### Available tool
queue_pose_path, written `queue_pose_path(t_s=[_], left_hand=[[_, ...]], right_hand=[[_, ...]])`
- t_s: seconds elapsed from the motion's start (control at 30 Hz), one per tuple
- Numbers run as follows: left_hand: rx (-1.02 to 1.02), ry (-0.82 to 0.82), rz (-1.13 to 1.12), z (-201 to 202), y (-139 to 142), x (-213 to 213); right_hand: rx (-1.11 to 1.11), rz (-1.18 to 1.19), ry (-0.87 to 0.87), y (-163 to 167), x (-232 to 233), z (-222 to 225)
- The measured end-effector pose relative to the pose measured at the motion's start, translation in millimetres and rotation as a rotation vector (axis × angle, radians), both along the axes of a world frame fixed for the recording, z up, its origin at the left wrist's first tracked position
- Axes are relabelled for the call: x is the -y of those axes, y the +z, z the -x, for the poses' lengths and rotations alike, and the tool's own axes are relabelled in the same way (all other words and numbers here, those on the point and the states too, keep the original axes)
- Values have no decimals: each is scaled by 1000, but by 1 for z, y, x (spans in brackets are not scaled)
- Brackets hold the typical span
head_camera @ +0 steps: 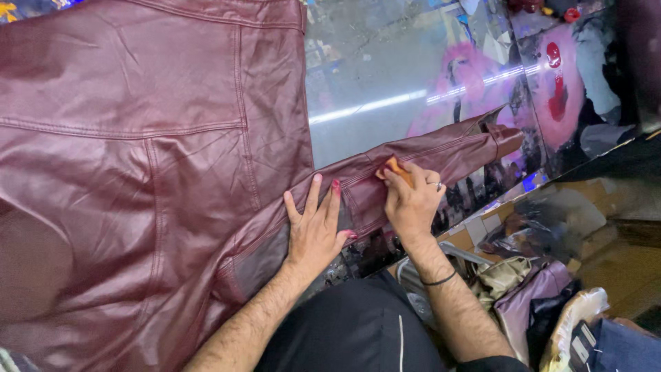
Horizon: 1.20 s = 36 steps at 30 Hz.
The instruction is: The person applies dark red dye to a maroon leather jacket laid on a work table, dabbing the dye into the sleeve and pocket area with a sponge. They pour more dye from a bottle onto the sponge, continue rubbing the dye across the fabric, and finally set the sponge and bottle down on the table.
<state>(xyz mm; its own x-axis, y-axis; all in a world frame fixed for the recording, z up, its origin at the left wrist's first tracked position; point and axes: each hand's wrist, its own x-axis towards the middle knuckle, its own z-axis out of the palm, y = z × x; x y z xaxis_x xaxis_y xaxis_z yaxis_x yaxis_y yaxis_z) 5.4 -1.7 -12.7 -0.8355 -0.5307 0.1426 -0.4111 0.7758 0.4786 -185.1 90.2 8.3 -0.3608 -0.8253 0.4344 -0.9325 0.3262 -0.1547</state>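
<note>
A dark red leather jacket (138, 172) lay spread flat over the table (372, 89), covering most of the left half of the view, its body creased and its seams showing. 1 sleeve (413, 162) stretched out to the right across the table's glossy, colourfully printed top, ending in a cuff (506, 138) near the pink patches of the print. The left hand (315, 227) was laid flat on the sleeve close to where it met the jacket's body, fingers spread and pressing the leather down, with red stain on the fingertips. The right hand (412, 200) sat just beside it, further along the sleeve, its fingers bunched and pinching a small orange piece (394, 167) against the leather; what that piece was could not be told. A ring showed on 1 finger of the right hand and a thin dark band (441, 279) circled that wrist. Both forearms reached up from the bottom edge, over a lap in dark clothing (351, 331). To the lower right, below the table's edge, lay a heap of bags and cloth (530, 296) in pale purple, tan and dark blue, beside flattened cardboard (606, 200).
</note>
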Motion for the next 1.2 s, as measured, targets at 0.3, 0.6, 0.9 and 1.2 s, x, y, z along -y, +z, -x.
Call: queue_pose_path(t_s=[0.3,0.6,0.9,1.2], left_hand=[[25,-7,-23,1,4,3],[35,-7,-49,2,6,2],[26,-12,-17,4,6,1],[54,-18,-58,6,14,2]], right_hand=[[57,-4,294,14,16,11],[303,-95,689,20,25,32],[282,-90,627,26,25,32],[295,-452,649,47,-8,43]])
